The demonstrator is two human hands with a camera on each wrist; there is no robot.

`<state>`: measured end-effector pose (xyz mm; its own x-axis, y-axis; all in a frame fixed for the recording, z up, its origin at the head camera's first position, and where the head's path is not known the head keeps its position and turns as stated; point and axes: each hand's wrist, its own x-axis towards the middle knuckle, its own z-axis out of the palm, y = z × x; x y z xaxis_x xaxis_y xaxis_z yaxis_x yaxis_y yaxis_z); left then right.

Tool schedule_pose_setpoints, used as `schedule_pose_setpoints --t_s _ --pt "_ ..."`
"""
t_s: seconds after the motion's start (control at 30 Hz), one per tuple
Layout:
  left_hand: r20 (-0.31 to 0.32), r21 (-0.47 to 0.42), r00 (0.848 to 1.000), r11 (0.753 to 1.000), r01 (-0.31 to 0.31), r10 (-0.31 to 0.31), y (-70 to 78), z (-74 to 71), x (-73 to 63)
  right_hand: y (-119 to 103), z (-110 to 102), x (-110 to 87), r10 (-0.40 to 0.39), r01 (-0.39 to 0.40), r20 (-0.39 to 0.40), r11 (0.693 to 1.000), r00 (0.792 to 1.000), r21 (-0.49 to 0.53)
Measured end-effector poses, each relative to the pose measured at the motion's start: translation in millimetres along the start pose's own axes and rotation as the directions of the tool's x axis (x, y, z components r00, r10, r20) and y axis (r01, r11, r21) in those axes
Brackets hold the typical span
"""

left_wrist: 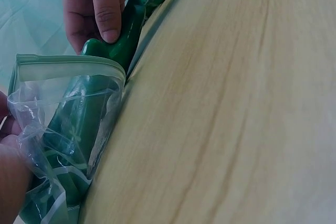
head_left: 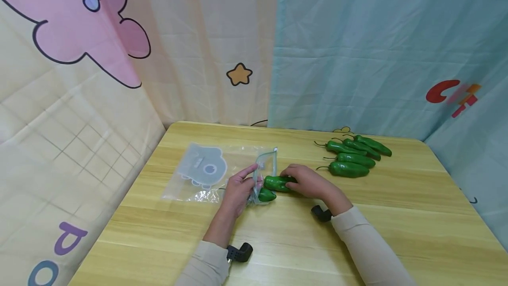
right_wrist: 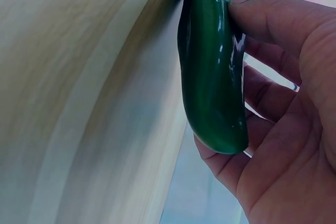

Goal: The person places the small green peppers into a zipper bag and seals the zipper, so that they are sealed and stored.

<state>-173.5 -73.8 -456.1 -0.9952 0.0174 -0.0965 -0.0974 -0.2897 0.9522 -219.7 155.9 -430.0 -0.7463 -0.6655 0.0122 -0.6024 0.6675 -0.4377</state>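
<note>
A clear zip bag point(head_left: 241, 157) with a grey cartoon print lies flat on the table, its mouth facing right. My left hand point(head_left: 237, 191) grips the bag near its opening, and the mouth stands spread in the left wrist view. One green pepper point(head_left: 266, 195) is inside at the mouth, seen through the plastic. My right hand point(head_left: 307, 181) holds another green pepper point(right_wrist: 215, 77) between thumb and fingers, one end of it at the bag's green rim point(left_wrist: 68, 62).
Several green peppers point(head_left: 349, 169) lie grouped at the back right of the wooden table point(head_left: 401, 202), stems pointing left. Printed curtains point(head_left: 349, 56) hang behind the table and at its sides. A black wrist camera point(head_left: 240, 253) sits on the left forearm.
</note>
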Motion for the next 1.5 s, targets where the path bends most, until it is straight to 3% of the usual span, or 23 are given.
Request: schedule_pose_setpoints --t_s 0.27,1.13,1.5 --pt "-0.01 0.005 1.0 1.0 0.014 -0.014 0.5 -0.1 0.2 -2.1 0.7 3.3 -0.042 0.042 -0.009 0.999 0.999 0.003" --pt "-0.008 -0.01 1.0 1.0 0.02 -0.02 1.4 -0.2 0.1 -2.7 -1.3 -0.8 -0.064 0.064 -0.018 0.998 0.998 0.006" --pt "-0.007 -0.02 0.999 0.999 0.038 -0.038 2.4 -0.1 -1.3 -7.6 3.4 6.8 -0.064 0.065 -0.016 0.998 0.998 0.027"
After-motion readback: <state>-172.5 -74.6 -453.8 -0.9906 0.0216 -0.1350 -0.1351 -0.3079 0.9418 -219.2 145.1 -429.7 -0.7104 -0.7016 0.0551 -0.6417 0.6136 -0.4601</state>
